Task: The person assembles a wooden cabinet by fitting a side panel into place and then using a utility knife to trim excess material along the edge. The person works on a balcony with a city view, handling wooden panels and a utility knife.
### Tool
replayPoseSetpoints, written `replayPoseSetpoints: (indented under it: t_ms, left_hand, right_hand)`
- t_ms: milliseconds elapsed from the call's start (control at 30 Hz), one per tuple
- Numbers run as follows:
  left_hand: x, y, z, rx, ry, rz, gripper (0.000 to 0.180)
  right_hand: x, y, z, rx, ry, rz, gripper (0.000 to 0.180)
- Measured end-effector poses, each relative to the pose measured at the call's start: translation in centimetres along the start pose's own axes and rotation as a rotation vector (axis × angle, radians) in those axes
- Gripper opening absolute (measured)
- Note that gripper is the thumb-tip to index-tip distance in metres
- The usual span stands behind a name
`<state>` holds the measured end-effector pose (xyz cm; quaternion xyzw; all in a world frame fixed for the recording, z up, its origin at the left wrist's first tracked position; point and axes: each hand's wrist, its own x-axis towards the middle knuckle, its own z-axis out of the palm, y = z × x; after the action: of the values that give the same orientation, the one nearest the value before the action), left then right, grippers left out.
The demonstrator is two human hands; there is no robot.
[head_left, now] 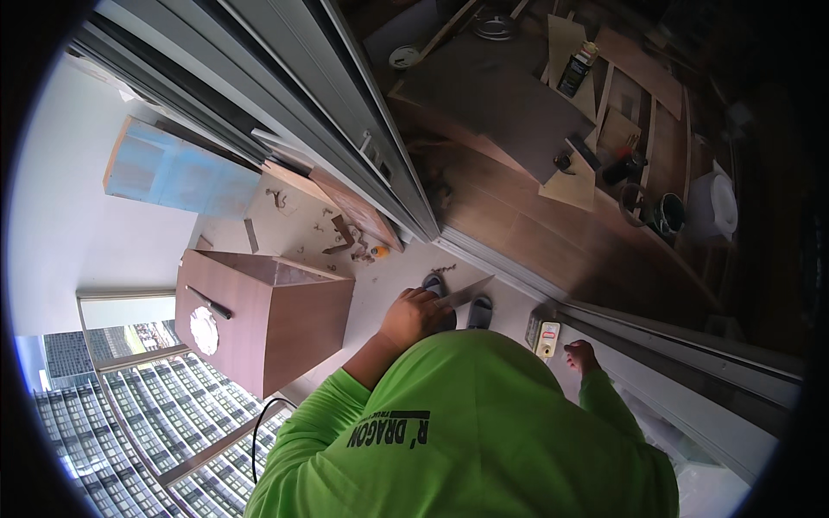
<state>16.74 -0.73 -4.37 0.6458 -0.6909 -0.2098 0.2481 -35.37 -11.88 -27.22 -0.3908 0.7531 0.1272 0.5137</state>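
Thin flat wooden strip (466, 291), left hand (414, 316)

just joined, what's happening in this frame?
A person in a bright green long-sleeved shirt looks down at a pale floor beside a sliding door track. The left hand grips a thin flat strip that angles toward the feet. The right hand is near a small yellow and white device by the track, not clearly touching it. A brown wooden cabinet box stands to the left, with scattered hardware beyond it.
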Motion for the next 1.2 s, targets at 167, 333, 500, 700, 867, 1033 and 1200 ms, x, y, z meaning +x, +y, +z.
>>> replayPoseSetpoints:
  t_ms: [167,333,500,700,867,1033,1200]
  left_hand:
    - [3.7,-2.8,-1.6,-0.03,-0.007,0.133,0.021]
    - [5.1,-5.2,-3.6,-0.06,-0.042,0.224,0.021]
    - [5.1,-6.8,-3.2,-0.098,-0.09,0.195,0.023]
    - [3.8,-8.1,-2.7,-0.144,-0.075,0.148,0.026]
    - [3.1,-8.7,-3.3,-0.163,-0.041,0.034,0.026]
    - [3.7,-9.1,-3.9,-0.206,-0.03,0.079,0.027]
    - [4.3,-9.3,-5.4,-0.193,-0.041,0.084,0.028]
  right_hand:
    - [-5.0,-0.9,2.6,0.117,-0.008,0.023,0.027]
    - [-6.6,-5.2,4.5,0.048,-0.052,-0.003,0.054]
    - [-11.6,-12.2,4.7,-0.12,-0.007,-0.014,0.053]
    - [-12.0,-11.1,5.3,-0.143,-0.024,-0.049,0.043]
    - [-11.0,-11.9,5.5,-0.121,-0.116,-0.055,0.052]
    - [-7.9,-10.2,6.8,-0.21,0.096,-0.25,0.049]
    - [-10.9,-14.3,7.9,-0.171,0.073,-0.329,0.041]
